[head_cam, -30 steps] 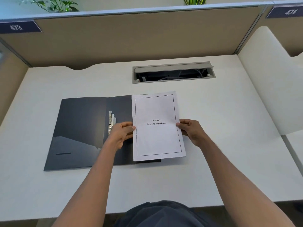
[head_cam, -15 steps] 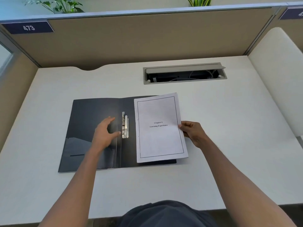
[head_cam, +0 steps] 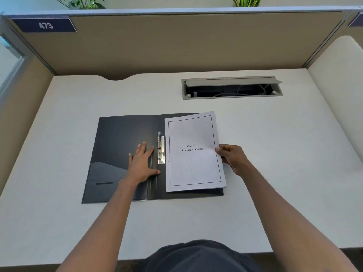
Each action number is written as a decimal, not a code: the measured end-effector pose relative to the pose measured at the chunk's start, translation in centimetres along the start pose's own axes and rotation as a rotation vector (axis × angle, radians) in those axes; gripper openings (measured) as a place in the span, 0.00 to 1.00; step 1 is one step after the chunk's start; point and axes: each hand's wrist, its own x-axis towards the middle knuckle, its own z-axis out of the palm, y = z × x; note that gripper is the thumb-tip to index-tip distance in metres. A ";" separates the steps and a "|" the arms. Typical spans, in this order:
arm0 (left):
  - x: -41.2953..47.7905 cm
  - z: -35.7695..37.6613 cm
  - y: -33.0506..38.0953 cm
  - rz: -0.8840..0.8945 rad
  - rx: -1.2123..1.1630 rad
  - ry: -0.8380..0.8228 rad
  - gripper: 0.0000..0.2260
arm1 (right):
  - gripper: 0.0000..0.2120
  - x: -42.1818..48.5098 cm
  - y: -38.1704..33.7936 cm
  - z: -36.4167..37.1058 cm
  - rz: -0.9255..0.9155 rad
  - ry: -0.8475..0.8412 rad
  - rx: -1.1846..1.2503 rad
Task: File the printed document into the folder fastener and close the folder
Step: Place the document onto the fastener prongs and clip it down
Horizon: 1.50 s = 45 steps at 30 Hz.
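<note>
- The step in hand is judged to be the seating of the printed document onto the metal fastener, which lies exposed along the spine of the open folder.
- The document is found on the right half of the folder, slightly rotated, its left edge just beside the fastener and its right edge overhanging the folder a little.
- Two small punch holes can be made out near the left margin of the top sheet; whether the fastener prongs are raised cannot be told.
- For a clean result, the stack should be squared first, so that all sheets share one edge, and the holes should be lined up with the prongs before anything is pressed down.
- The folder should be kept from sliding on the desk while the sheets are shifted left; a flat palm on the left cover serves this well.
- The left hand is spread wide and laid flat on the left inner cover, fingers pointing away, the thumb reaching towards the spine; nothing is gripped by it.
- The right hand is closed narrowly on the document's right edge, at about mid height, thumb over the top sheet and fingers apparently beneath.
- A buckled stack or torn holes are judged the chief risks if the sheets are forced.
</note>
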 end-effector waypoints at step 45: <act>9.6 -5.3 5.0 -0.043 -0.382 0.193 0.18 | 0.10 0.3 0.7 4.1 -0.192 0.253 -0.693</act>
